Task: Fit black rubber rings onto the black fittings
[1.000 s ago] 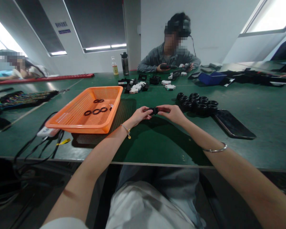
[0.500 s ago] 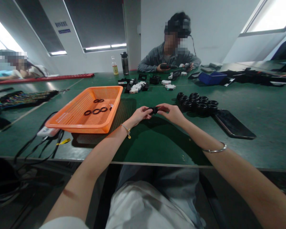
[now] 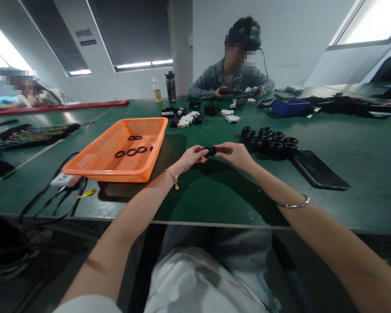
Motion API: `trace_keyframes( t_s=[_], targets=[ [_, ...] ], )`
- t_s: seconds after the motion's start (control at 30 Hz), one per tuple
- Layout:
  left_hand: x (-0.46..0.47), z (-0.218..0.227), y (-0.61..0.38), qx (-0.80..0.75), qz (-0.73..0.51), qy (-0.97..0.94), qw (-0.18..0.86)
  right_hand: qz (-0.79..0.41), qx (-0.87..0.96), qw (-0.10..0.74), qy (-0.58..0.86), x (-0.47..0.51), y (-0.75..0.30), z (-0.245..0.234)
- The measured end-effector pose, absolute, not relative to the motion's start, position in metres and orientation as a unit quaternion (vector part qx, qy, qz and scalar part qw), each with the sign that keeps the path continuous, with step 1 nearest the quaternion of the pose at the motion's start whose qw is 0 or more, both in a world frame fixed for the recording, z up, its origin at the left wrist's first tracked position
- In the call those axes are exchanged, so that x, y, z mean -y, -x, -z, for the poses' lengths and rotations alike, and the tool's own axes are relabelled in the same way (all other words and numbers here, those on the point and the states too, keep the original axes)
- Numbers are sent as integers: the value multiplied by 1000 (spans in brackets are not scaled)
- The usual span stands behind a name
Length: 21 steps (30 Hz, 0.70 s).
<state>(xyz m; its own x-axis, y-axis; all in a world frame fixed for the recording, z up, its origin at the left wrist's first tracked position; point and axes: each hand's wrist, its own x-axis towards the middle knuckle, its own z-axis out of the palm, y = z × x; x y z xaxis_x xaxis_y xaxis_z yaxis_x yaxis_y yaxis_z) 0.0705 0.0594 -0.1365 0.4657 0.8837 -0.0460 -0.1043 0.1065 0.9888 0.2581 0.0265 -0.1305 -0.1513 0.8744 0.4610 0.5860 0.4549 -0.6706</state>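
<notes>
Both my hands meet over the green table [image 3: 215, 195], pinching one small black round part [image 3: 210, 151] between them. My left hand [image 3: 190, 156] grips it from the left with closed fingers. From the right, my right hand [image 3: 236, 154] pinches the same part. A cluster of several similar black round parts [image 3: 270, 141] lies just right of my right hand. To the left stands an orange mesh basket [image 3: 94, 167] with several thin black rings [image 3: 132, 151] in it.
A black phone [image 3: 319, 169] lies right of the black parts. Cables and a white box [image 3: 63, 179] sit at the basket's front left. Across the table a person handles small black and white parts [image 3: 189, 118]. Two bottles [image 3: 171, 87] stand at the far edge.
My right hand's fingers shifted slightly on the black part; both hands stay in the same place.
</notes>
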Motion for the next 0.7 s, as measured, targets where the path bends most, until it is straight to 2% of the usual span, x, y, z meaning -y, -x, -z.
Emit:
trace_keyframes(
  t_s=[0.47, 0.7],
  targets=[
    [-59, 137, -70, -353, -375, -563, 647, -209, 720, 440, 495, -27, -255, 132],
    [-60, 138, -69, -355, -369, -565, 647, -207, 733, 419, 495, -26, -256, 131]
  ],
)
